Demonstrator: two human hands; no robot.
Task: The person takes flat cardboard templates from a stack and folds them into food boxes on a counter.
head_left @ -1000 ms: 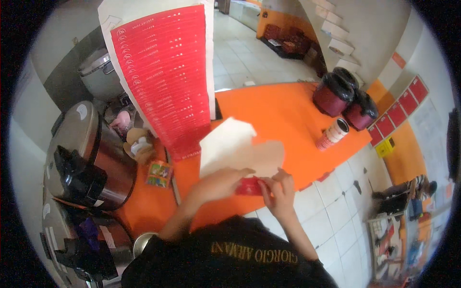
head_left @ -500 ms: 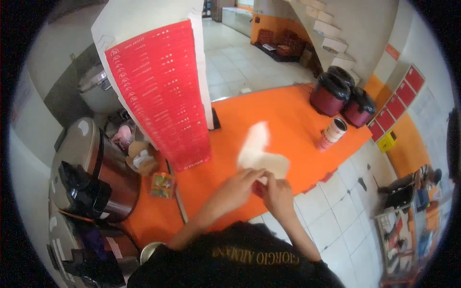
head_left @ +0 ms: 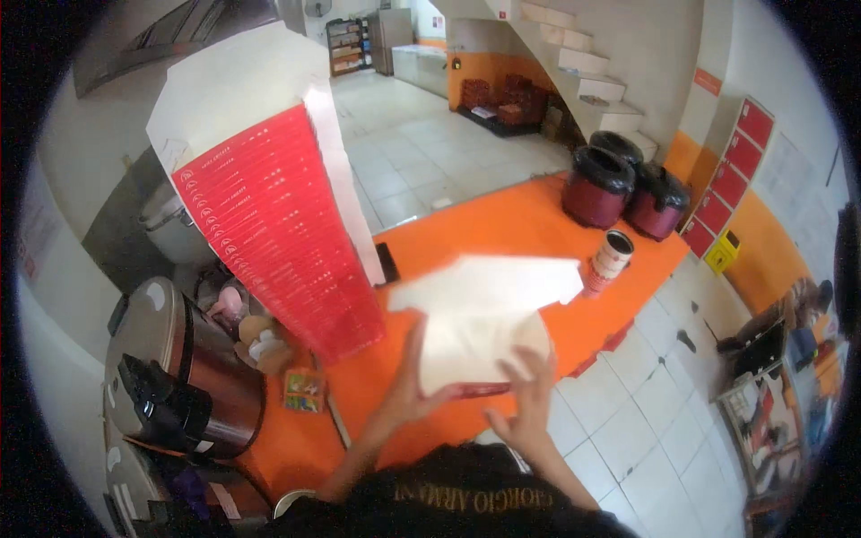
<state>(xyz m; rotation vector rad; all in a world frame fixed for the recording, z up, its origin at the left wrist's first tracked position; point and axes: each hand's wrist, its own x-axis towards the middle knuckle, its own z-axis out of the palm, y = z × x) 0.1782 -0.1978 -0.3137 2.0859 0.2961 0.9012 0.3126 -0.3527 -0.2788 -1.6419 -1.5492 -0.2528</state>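
Note:
An opened takeaway box [head_left: 502, 276], white inside and red outside, stands over the orange table in front of me with its lid flap raised. A cream paper sheet [head_left: 471, 345] appears to line its inside. My left hand [head_left: 414, 372] grips the box's left side, thumb at the near red edge. At the near right corner, my right hand [head_left: 527, 394] has its fingers spread, their tips over the paper and blurred by motion. A tall stack of nested red boxes [head_left: 278, 233] leans up to the left of my left hand, white lids at its top.
Lidded steel pots [head_left: 179, 359] line the left side, beside a small colourful packet [head_left: 303, 391]. Stacked paper cups [head_left: 612, 255] stand on the orange table [head_left: 448, 238] at right, near dark red rice cookers [head_left: 599, 184]. White floor tiles [head_left: 628, 430] lie beyond the right edge.
My hands have moved apart from a close pinch at the box's near edge. The box has spread open, its lid flap up and wide. The view has tilted up slightly.

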